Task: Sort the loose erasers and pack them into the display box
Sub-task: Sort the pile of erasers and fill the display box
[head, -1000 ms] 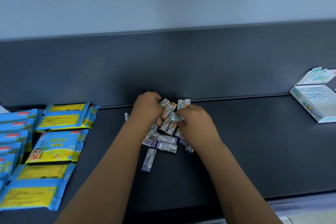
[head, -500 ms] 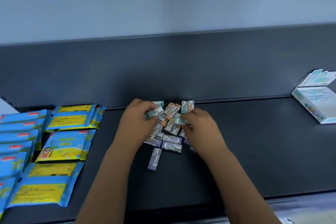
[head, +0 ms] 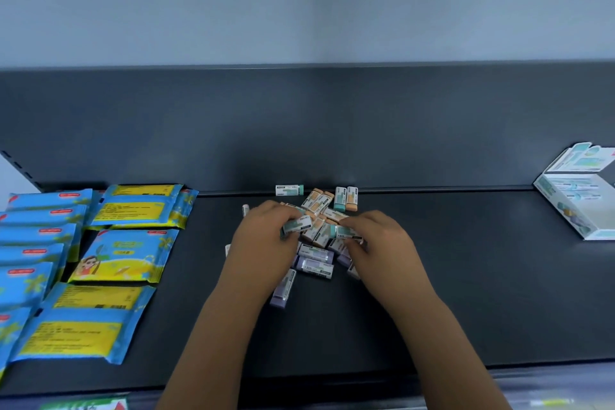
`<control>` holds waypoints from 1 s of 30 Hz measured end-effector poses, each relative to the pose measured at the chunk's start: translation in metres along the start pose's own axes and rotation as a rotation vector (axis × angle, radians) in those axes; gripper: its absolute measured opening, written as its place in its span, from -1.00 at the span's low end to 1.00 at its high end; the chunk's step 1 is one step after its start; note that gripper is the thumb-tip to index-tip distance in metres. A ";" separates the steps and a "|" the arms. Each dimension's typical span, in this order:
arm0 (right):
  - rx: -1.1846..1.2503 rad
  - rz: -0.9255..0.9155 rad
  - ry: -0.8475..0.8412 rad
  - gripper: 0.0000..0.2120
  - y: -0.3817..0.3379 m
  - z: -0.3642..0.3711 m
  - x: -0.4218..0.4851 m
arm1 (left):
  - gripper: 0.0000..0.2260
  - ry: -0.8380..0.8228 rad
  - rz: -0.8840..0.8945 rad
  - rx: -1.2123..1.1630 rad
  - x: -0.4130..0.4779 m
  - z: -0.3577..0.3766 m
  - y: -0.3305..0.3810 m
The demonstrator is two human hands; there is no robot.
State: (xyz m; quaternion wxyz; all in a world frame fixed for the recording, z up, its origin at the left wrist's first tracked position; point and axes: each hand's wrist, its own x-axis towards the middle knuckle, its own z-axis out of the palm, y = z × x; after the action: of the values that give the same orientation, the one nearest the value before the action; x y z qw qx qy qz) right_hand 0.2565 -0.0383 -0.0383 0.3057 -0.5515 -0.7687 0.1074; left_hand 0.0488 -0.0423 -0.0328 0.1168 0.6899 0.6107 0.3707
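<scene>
1. The loose erasers (head: 317,203) lie in a jumbled heap at the middle of the dark shelf (head: 466,276), close to its back wall. Orange, green and purple ones are mixed and overlap each other.
2. The left hand (head: 263,240) has its fingers curled round a green-tipped eraser (head: 297,224) at the heap's left edge. I cannot tell whether more are tucked under the palm.
3. The right hand (head: 382,243) pinches another green eraser (head: 346,231) between thumb and fingertips at the heap's right edge.
4. Two strays sit apart from the heap: a lone eraser (head: 289,190) lies against the back wall, and a purple eraser (head: 283,286) lies nearer the front, just beside the left wrist.
5. The display box (head: 562,210) stands open at the far right of the shelf, well apart from the heap. Its inside is not visible from here.
6. Blue and yellow packets (head: 126,256) cover the shelf's left end, near the left forearm.
7. Likely slips:
   - The small, slick sleeves could slide out of a loose pinch during the long carry to the box.
   - Either wrist, dragging low, could scatter the heap or knock the strays off the front edge.
   - Colours could get mixed again if sorted groups are laid down touching the pile.
</scene>
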 end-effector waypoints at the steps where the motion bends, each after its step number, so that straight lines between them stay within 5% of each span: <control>1: 0.002 -0.001 0.005 -0.66 0.004 -0.004 -0.001 | -0.71 -0.005 0.000 0.005 0.001 0.004 0.005; 20: 0.002 -0.029 0.027 -0.75 0.218 -0.160 -0.029 | -0.74 -0.011 -0.053 0.016 0.006 0.187 0.223; 30: 0.020 -0.020 -0.024 -0.75 0.259 -0.193 -0.036 | -0.77 -0.053 -0.159 -0.059 0.002 0.222 0.265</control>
State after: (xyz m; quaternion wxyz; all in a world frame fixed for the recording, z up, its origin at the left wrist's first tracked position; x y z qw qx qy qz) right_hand 0.5799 -0.0086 -0.0287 0.3030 -0.5394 -0.7766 0.1189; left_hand 0.3943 -0.0359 -0.0247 0.1824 0.6450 0.6493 0.3594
